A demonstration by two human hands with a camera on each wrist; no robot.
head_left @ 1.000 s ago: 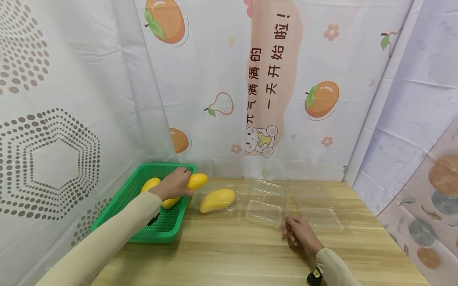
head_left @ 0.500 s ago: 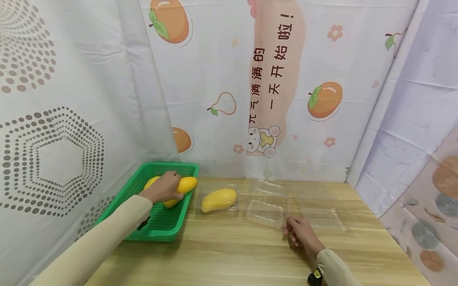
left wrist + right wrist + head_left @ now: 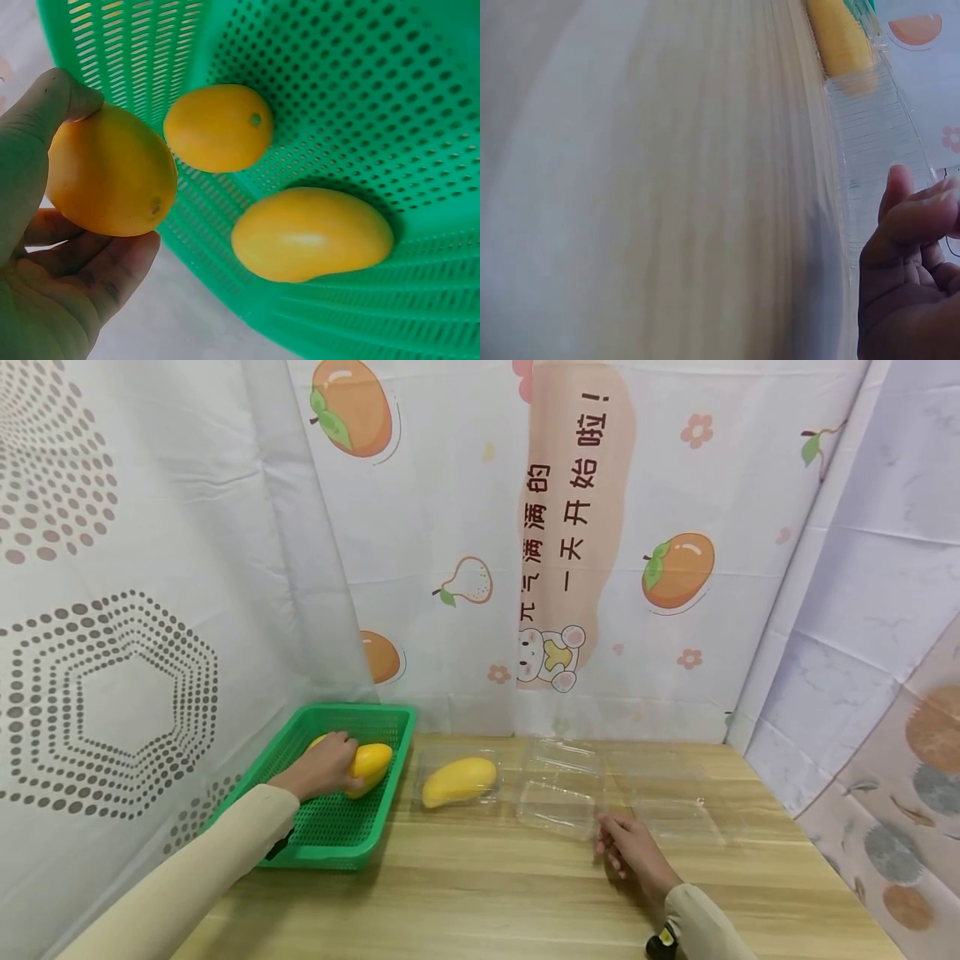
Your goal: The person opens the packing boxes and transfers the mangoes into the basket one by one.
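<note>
My left hand point(image 3: 324, 767) grips a yellow mango point(image 3: 371, 763) over the green basket point(image 3: 330, 857). In the left wrist view, thumb and fingers wrap around this mango point(image 3: 112, 171). Beyond it, a small mango point(image 3: 217, 127) and a longer, curved mango point(image 3: 311, 234) lie inside the basket. My right hand point(image 3: 632, 853) is by the table's middle right, its fingers loosely bent around nothing, beside a clear plastic box point(image 3: 558, 806). Another long mango point(image 3: 459, 781) sits in a clear box just right of the basket.
A further clear plastic box point(image 3: 675, 814) stands at the right of the wooden table point(image 3: 480, 893). Printed curtains point(image 3: 450, 527) hang close behind the table and along both sides. The basket's raised rim borders the left hand's space.
My left hand has carried its mango left and downward, from above the basket's right rim to lower over the basket's inside. The right hand has stayed in place.
</note>
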